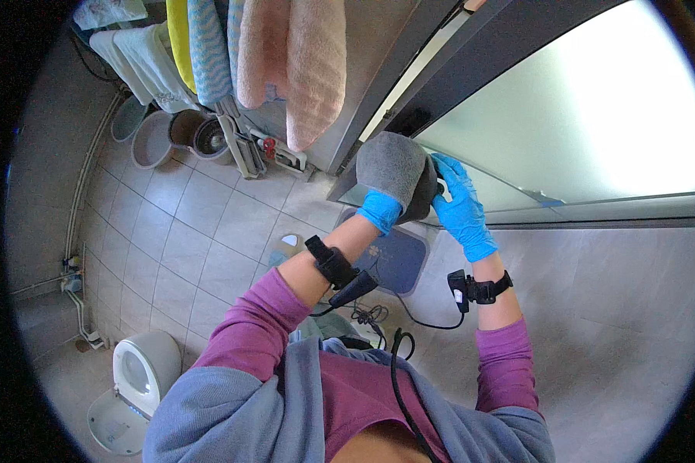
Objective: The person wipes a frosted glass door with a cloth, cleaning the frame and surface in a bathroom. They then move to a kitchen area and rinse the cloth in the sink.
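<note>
Upper left: buckets [150, 143] stand grouped, presumably out of the way. Upper centre: towels [315, 69] hang, likely to dry. Centre: the left hand [381, 210] sits inside a grey cloth [394, 163], mitt-fashion, apparently so it cannot slip; its closure cannot be told. Right of centre: the right hand [459, 204], partly curled against the cloth's right side, perhaps steadying it; a firm hold is unconfirmed.

Gray cloth [392, 166], domed, darker on right, beside frosted door [579, 131]

Gloved left hand [381, 211] covered by grey cloth [391, 168], right hand [460, 204] beside it; frosted pane [587, 116], towels [315, 69]
</note>
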A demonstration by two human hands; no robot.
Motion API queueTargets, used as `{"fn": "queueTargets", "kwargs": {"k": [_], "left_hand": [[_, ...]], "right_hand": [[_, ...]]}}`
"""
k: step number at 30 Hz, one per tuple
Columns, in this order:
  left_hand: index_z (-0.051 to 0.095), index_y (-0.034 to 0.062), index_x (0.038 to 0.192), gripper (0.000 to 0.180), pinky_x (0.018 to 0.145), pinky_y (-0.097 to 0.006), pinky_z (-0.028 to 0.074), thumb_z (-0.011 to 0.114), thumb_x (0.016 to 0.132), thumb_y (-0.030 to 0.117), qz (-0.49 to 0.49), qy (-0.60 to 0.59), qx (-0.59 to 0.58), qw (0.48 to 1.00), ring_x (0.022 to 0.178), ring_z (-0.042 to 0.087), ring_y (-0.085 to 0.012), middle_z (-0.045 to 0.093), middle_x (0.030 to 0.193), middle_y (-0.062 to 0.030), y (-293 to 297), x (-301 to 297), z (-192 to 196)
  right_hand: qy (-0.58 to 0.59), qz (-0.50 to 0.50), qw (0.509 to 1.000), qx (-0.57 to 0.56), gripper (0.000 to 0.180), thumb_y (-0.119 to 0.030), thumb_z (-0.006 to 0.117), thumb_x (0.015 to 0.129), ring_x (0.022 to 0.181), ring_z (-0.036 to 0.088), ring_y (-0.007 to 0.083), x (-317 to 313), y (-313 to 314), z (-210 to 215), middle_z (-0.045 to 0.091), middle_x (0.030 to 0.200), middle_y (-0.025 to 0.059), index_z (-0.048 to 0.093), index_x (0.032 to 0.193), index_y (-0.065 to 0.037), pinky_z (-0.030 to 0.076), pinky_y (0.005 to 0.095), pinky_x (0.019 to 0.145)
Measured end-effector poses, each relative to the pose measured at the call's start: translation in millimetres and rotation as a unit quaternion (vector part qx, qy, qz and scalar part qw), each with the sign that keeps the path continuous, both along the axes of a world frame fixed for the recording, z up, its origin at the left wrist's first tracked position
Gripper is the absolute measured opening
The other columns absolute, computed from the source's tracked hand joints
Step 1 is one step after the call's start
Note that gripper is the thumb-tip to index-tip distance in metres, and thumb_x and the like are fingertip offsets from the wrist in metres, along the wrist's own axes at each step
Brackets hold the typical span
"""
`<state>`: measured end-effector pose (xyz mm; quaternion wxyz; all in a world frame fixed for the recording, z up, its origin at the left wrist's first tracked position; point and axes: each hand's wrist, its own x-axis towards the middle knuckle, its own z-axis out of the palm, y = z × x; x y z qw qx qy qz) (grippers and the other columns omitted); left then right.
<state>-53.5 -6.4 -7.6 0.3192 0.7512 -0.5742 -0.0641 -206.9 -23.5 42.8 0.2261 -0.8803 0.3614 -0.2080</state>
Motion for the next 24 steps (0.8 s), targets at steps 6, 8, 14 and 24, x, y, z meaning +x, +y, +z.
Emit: {"fn": "queueTargets", "kwargs": {"k": [6,8,14,24], "left_hand": [[0.065,0.0170,0.109,0.031,0.085,-0.045,0.050,0.061,0.084,0.035,-0.107,0.092,-0.078,0.987,0.100,0.063,-0.0330,0.065,0.109,-0.0134,7.0,34.8,0.0],[0.060,0.0184,0.118,0.036,0.085,-0.045,0.051,0.061,0.085,0.033,-0.138,0.086,-0.034,0.986,0.101,0.063,-0.0327,0.065,0.111,-0.0135,5.4,46.6,15.9],[0.056,0.0169,0.121,0.035,0.086,-0.042,0.052,0.059,0.088,0.029,-0.168,-0.094,0.069,0.979,0.104,0.063,-0.0339,0.064,0.114,-0.0140,-0.4,50.3,68.1],[0.050,0.0054,0.131,0.047,0.107,-0.033,0.035,0.061,0.091,0.027,-0.201,0.122,0.188,0.954,0.125,0.046,-0.0266,0.051,0.134,-0.0153,-18.0,69.2,41.5]], "right_hand": [[0.010,-0.002,1.000,-0.011,0.048,-0.005,0.065,0.080,0.117,0.052,0.0341,-3.0,-0.7,-6.0,0.055,0.125,0.0163,0.055,0.127,-0.007,0.043,0.0410,0.099],[0.023,-0.005,1.000,-0.019,0.045,-0.005,0.065,0.081,0.116,0.053,0.0324,-3.7,-0.9,-8.4,0.055,0.125,0.0150,0.056,0.125,-0.006,0.044,0.0392,0.099],[0.014,-0.043,0.999,-0.028,0.044,-0.013,0.069,0.080,0.116,0.052,0.0335,-2.3,3.3,-10.4,0.055,0.123,0.0156,0.056,0.122,-0.006,0.044,0.0404,0.098],[-0.034,-0.023,0.999,-0.027,0.047,-0.011,0.069,0.076,0.107,0.053,0.0364,-0.6,-0.1,-11.8,0.056,0.115,0.0189,0.057,0.120,-0.002,0.046,0.0411,0.092]]}}
